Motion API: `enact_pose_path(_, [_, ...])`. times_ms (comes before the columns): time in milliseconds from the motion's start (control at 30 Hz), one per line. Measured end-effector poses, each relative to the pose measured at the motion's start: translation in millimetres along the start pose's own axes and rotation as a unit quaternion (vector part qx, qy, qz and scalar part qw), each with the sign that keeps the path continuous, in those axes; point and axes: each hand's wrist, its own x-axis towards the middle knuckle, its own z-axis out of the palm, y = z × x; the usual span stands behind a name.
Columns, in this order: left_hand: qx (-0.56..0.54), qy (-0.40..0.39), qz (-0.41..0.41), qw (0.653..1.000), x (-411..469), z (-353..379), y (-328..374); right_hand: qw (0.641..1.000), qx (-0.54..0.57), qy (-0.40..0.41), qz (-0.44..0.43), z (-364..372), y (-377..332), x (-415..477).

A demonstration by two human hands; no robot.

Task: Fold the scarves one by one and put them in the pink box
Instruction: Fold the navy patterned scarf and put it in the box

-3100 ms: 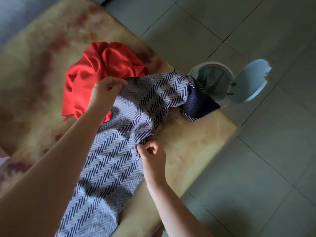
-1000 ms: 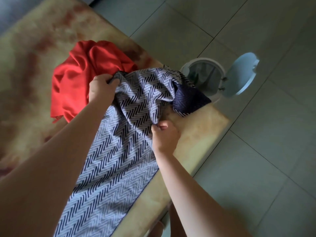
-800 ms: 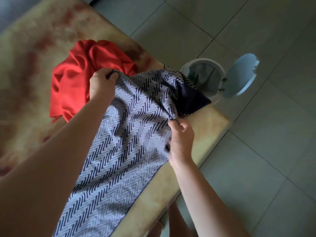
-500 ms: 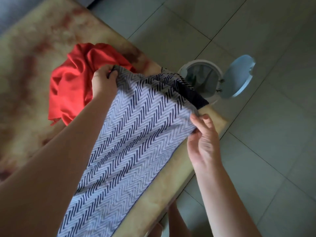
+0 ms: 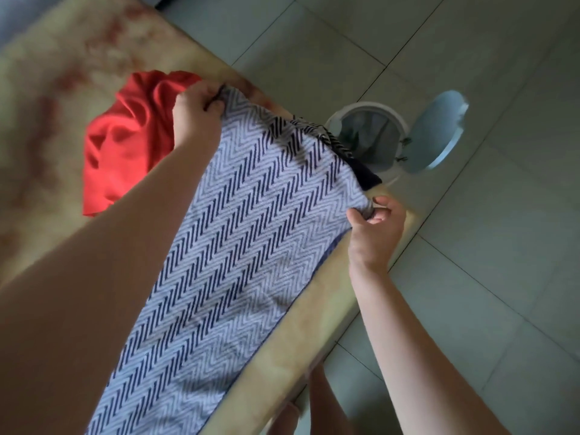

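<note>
red scarf [image 5: 125, 149] bunched on counter [image 5: 47, 89], waiting | my left hand [image 5: 194, 117] pinches the far corner of the chevron scarf [image 5: 238, 246] | right hand [image 5: 375, 230] fingers pinching the other corner at the edge | risk: dark end overhanging near the bin [image 5: 367, 136] could drag it off

Table [image 5: 47, 127]: yellowish marbled top with reddish blotches, filling frame from 9 to 6 o'clock, long edge running diagonally. Floor [image 5: 486, 262]: pale grey-green tiles with dark grout lines, 12 to 5 o'clock. Waste bin [image 5: 367, 136]: round, white-rimmed, lined, standing on floor just beyond table edge at 2 o'clock; lid [image 5: 439, 130] swung open to its right.
</note>
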Motion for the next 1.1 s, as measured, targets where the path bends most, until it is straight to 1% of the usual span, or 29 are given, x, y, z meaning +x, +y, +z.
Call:
enact_pose_path(100, [0.011,-0.001,-0.010,1.000,-0.2,7.3,-3.9,1.000,-0.012,0.010,0.004,-0.2,3.0,3.7])
enact_pose_path(167, [0.011,0.004,-0.017,1.000,-3.0,9.8,-7.1,1.000,-0.001,0.018,0.012,-2.0,3.5,4.5])
enact_pose_path(267, [0.009,-0.003,-0.001,1.000,-4.3,10.8,-4.7,0.999,0.005,0.029,0.017,-6.9,1.0,10.1])
enact_pose_path(367, [0.019,-0.008,-0.006,1.000,0.1,10.6,-4.4,0.997,-0.020,-0.024,0.068,-12.0,1.5,8.5])
enact_pose_path(433, [0.057,-0.041,-0.028,0.997,1.2,11.7,-9.8,0.988,-0.006,-0.075,0.134,-16.3,5.6,-2.0])
enact_pose_path(500, [0.094,-0.076,-0.047,0.992,-2.5,12.2,-15.2,0.981,-0.035,-0.110,0.155,-19.9,12.7,-16.5])
enact_pose_path(567, [0.107,-0.066,-0.039,0.991,-6.2,11.3,-19.7,0.978,-0.069,-0.118,0.157,-19.0,20.1,-27.5])
enact_pose_path(667, [0.094,-0.031,-0.031,0.995,-3.9,10.5,-21.1,0.980,-0.073,-0.091,0.162,-13.3,22.8,-30.0])
enact_pose_path(733, [0.094,0.001,-0.037,0.995,-1.0,11.2,-18.1,0.985,-0.074,-0.074,0.141,-10.7,19.5,-22.8])
enact_pose_path(800, [0.138,0.009,-0.011,0.990,-0.6,13.5,-13.2,0.991,-0.070,-0.050,0.104,-10.1,11.0,-8.7])
enact_pose_path(833, [0.153,-0.007,0.022,0.988,-2.2,15.5,-8.8,0.993,-0.072,-0.037,0.083,-9.8,4.3,-0.4])
enact_pose_path(867, [0.142,-0.037,0.059,0.987,-4.5,18.6,-3.2,0.995,-0.071,-0.026,0.064,-8.6,-1.9,10.0])
enact_pose_path(933, [0.110,-0.107,0.098,0.983,-12.6,27.9,12.7,0.997,-0.064,-0.026,0.029,-1.7,-12.0,33.8])
enact_pose_path(1000, [0.155,-0.139,0.134,0.969,-20.4,41.3,25.8,0.995,-0.080,-0.067,-0.005,10.6,-18.2,56.6])
enact_pose_path(1033, [0.176,-0.162,0.144,0.960,-24.0,48.3,31.7,0.988,-0.115,-0.098,-0.028,18.2,-16.9,67.1])
enact_pose_path(1100, [0.200,-0.239,0.126,0.942,-29.1,58.8,38.7,0.952,-0.243,-0.163,-0.090,31.3,-9.5,80.1])
